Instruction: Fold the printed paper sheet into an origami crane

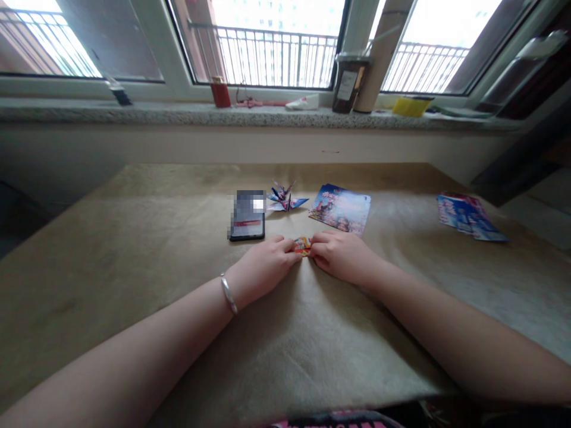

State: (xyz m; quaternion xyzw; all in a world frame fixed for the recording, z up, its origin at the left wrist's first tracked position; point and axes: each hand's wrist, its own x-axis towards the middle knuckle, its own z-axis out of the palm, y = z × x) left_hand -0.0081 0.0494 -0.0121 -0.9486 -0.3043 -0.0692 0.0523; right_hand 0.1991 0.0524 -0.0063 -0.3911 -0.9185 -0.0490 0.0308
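A small piece of folded paper [303,246], patterned in orange, red and yellow, lies on the tan table between my two hands. My left hand [272,260] pinches its left side, a silver bracelet on that wrist. On the paper's right side, the fingers of my right hand [341,252] are closed and pressed down. Both hands cover parts of the paper, so its full shape is hidden. Just beyond stands a blue and pink folded paper crane [288,199]. A phone [247,217] with a blurred screen lies to its left.
A stack of blue and pink printed sheets [341,208] lies beyond my right hand. More printed papers [468,217] are fanned out at the far right. Along the stone windowsill [276,116] stand a red container [220,94], a dark lidded jar [349,83] and a yellow item [411,107].
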